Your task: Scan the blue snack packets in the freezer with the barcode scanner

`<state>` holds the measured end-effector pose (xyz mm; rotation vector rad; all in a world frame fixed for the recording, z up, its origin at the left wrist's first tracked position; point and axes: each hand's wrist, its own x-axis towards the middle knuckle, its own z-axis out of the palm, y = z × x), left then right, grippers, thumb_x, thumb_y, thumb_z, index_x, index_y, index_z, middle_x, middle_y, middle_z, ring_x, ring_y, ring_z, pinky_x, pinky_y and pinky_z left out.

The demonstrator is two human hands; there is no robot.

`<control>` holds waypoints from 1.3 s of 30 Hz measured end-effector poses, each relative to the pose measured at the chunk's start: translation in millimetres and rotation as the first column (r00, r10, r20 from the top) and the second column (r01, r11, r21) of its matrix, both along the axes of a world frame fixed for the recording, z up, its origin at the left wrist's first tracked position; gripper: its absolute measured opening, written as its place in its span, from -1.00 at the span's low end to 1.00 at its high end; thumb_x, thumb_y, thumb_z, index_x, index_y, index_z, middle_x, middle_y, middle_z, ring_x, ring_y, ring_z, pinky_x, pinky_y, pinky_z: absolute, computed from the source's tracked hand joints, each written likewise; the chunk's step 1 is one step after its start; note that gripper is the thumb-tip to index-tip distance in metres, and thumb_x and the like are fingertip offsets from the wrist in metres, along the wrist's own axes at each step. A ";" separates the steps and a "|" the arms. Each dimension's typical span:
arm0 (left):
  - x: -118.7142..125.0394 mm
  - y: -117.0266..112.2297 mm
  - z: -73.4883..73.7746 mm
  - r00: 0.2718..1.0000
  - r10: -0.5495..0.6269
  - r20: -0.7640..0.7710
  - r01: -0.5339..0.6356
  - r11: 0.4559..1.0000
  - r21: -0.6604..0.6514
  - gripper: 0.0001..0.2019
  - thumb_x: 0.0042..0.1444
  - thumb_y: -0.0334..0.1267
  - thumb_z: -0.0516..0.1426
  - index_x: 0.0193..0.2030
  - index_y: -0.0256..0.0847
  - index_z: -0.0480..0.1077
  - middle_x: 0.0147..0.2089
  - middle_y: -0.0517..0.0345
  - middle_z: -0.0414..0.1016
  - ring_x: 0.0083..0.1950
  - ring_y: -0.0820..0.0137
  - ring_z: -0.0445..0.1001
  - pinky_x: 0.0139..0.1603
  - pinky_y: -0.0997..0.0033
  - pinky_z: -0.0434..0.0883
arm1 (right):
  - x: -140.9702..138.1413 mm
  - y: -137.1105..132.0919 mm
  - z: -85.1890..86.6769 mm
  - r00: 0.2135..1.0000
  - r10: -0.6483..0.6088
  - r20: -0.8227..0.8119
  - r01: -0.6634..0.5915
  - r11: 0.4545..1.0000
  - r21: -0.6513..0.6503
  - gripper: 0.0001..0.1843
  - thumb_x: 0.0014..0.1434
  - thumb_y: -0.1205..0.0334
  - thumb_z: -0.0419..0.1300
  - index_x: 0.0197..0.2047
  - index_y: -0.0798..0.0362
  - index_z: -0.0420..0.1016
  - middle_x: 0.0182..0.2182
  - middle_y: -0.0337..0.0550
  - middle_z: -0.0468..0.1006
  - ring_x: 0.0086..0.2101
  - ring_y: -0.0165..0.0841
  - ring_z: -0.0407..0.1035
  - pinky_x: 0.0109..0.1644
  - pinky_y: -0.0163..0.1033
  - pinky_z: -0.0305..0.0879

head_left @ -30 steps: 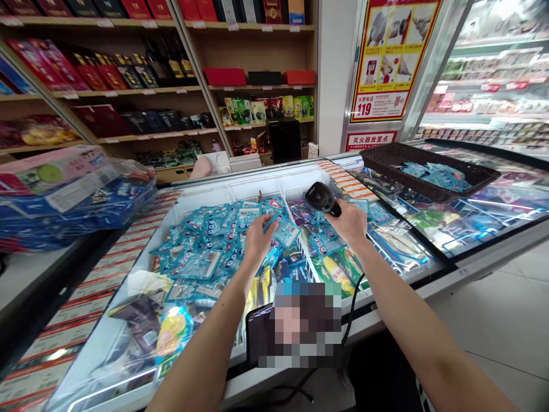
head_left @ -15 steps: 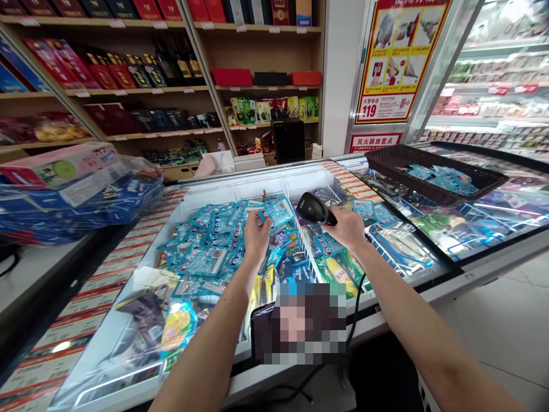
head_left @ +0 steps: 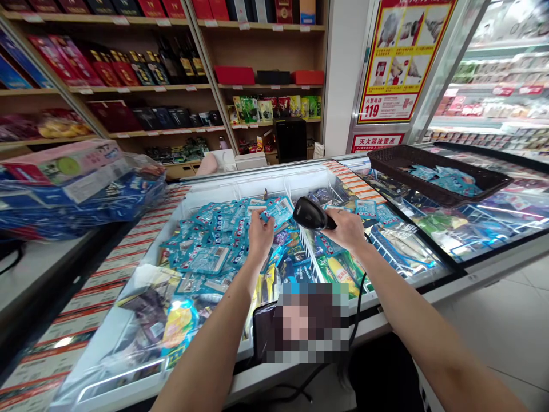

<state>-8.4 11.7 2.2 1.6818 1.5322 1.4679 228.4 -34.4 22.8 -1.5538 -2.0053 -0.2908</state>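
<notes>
Blue packet point(head_left: 282, 212) mid-freezer point(head_left: 240, 190), scanner point(head_left: 309, 214) near it, 3 o'clock.
Left hand point(head_left: 261, 233): fingers pinched on packet edge. Right hand point(head_left: 348, 230): fingers wrapped round scanner handle. Packet heap point(head_left: 208, 234), 8 o'clock; brown basket point(head_left: 392, 162), 3; shelves point(head_left: 257, 50), 11.

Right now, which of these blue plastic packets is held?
The blue plastic packet pinched in your left hand, near the black handheld scanner; the others lie loose, many heaped in the white freezer, some in the dark brown basket.
</notes>
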 end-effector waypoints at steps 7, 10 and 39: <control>-1.3 -0.5 -1.9 0.999 0.007 -0.045 -0.006 1.000 0.017 -0.67 0.09 -0.15 0.07 -0.01 -0.18 0.22 -0.47 0.26 0.24 -0.52 0.49 0.21 -0.52 0.49 0.14 | 0.6 0.0 -1.0 0.999 0.038 -0.009 -0.038 0.999 0.014 -0.62 0.07 0.06 0.14 -0.05 -0.01 0.44 -0.23 -0.15 0.56 -0.22 -0.27 0.40 -0.23 -0.29 0.18; -1.7 -0.6 -2.1 0.999 -0.005 -0.047 0.005 1.000 0.007 -0.66 0.10 -0.14 0.06 0.00 -0.17 0.21 -0.47 0.26 0.26 -0.51 0.48 0.21 -0.52 0.48 0.14 | 0.5 0.1 -0.9 0.999 0.044 -0.006 -0.044 0.999 -0.001 -0.62 0.06 0.06 0.15 -0.05 0.00 0.44 -0.22 -0.13 0.56 -0.21 -0.27 0.40 -0.21 -0.28 0.19; -18.6 -1.1 16.7 0.983 0.129 -0.129 -0.109 0.982 0.152 -0.64 0.11 -0.19 0.05 0.05 -0.19 0.23 -0.51 0.26 0.21 -0.52 0.45 0.24 -0.45 0.44 0.22 | 9.0 5.0 -2.0 0.979 -0.191 -0.071 0.195 0.979 0.061 -0.62 0.06 -0.01 0.12 -0.11 0.00 0.47 -0.32 -0.11 0.56 -0.27 -0.24 0.41 -0.30 -0.29 0.13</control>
